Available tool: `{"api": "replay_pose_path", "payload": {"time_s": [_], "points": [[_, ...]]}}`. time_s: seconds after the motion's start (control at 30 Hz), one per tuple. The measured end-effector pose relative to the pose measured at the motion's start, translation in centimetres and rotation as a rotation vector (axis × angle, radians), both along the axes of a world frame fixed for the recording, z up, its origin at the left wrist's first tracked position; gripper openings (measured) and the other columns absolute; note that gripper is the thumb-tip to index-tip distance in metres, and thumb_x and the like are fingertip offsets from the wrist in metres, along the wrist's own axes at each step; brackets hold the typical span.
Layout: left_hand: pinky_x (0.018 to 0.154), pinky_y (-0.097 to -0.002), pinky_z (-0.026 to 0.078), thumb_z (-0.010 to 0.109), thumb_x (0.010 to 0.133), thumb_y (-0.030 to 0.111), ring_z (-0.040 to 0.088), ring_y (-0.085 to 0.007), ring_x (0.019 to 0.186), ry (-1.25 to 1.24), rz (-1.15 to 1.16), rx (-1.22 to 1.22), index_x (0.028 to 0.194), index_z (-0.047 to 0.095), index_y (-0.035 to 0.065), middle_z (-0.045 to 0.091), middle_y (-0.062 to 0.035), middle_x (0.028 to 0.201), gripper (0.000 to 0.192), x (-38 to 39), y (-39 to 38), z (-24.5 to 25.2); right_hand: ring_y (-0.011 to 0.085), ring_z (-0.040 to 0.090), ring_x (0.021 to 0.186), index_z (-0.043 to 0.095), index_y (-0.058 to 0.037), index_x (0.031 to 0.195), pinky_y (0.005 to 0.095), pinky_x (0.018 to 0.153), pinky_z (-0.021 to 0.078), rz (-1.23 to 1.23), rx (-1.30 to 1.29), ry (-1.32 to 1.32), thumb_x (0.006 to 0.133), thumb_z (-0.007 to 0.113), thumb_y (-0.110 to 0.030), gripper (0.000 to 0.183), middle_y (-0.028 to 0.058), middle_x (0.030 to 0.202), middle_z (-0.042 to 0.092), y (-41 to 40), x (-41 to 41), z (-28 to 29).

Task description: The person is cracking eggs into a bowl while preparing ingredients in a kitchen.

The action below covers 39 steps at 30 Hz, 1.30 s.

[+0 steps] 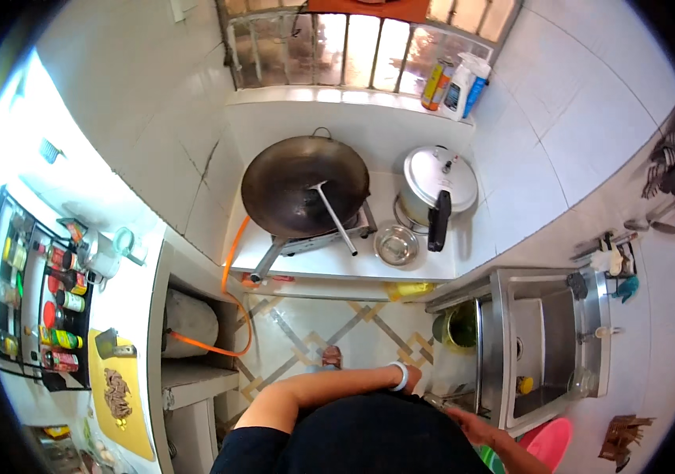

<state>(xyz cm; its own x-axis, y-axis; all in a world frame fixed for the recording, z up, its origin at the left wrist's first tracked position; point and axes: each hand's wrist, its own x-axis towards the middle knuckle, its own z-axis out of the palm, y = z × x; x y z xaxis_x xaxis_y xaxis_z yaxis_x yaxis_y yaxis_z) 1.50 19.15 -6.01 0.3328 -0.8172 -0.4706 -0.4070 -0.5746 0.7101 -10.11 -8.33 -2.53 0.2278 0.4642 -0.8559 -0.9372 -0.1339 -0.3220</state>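
Note:
My left hand (413, 378), with a pale bangle at its wrist, is in front of my body above the tiled floor; its fingers are partly hidden. My right hand (469, 426) is lower right, near the sink cabinet, beside what may be a narrow metallic item that I cannot identify. Ahead, a large wok (296, 178) rests on a gas stove (325, 240), with a metal spatula (340, 222) leaning in it. To its right stand a lidded pressure cooker (432, 178) and a small metal bowl (395, 245).
An orange hose (228, 266) runs from the stove to a gas cylinder (192, 323). A steel sink (533, 332) is on the right, above a pink basin (553, 441). On the left counter, a yellow cutting board (136, 426) holds sliced food and a cleaver (108, 343) near bottled seasonings.

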Motion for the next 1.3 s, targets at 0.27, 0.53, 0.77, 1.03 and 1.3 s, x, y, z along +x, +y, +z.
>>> {"api": "replay_pose_path", "payload": {"time_s": [0.27,0.53,0.77,1.03,1.3], "points": [[0.066,-0.0423,0.051,0.058,0.072,0.007,0.063,-0.0366,0.083,-0.361,0.046,-0.134,0.078,0.062,-0.0067,0.063,-0.0237,0.088,0.016,-2.0,1.2,2.8,0.0233,0.059,0.081,0.043,-0.0043,0.122,0.0333,0.070,0.0451,0.882,-0.309,-0.876,0.079,0.060,-0.009,0.047,0.0171,0.091,0.060,7.2,2.8,4.8],[0.069,-0.0431,0.051,0.062,0.072,0.008,0.063,-0.0357,0.084,-0.254,0.241,-0.152,0.086,0.067,-0.0054,0.064,-0.0232,0.085,0.020,-0.9,1.5,1.6,0.0203,0.060,0.081,0.049,-0.0012,0.116,0.0313,0.073,0.0462,0.888,-0.302,-0.694,0.080,0.059,-0.010,0.039,0.0150,0.090,0.061,10.5,6.9,5.3],[0.070,-0.0436,0.050,0.065,0.069,0.010,0.062,-0.0368,0.085,-0.156,0.261,-0.161,0.087,0.066,-0.0075,0.064,-0.0242,0.089,0.025,0.6,4.2,2.5,0.0195,0.060,0.081,0.051,0.0001,0.113,0.0305,0.073,0.0465,1.057,-0.244,-0.661,0.080,0.059,-0.011,0.036,0.0143,0.091,0.062,13.3,11.3,6.1],[0.061,-0.0416,0.046,0.059,0.073,0.015,0.059,-0.0353,0.066,-0.136,0.823,-0.326,0.076,0.062,-0.0011,0.060,-0.0215,0.072,0.016,-0.6,11.5,5.1,0.0151,0.060,0.075,0.057,0.0037,0.104,0.0273,0.069,0.0478,1.053,-0.058,-0.928,0.082,0.059,-0.015,0.029,0.0092,0.087,0.063,17.0,18.1,4.0],[0.048,-0.0257,0.036,0.055,0.089,0.017,0.044,-0.0072,0.057,-0.263,1.621,-1.002,0.080,0.058,-0.0014,0.052,-0.0032,0.063,0.021,-12.6,21.2,28.2,0.0183,0.056,0.068,0.050,-0.0091,0.094,0.0331,0.059,0.0483,0.112,0.044,-0.707,0.089,0.054,-0.027,0.019,0.0061,0.079,0.056,27.9,29.9,-0.9]]}}
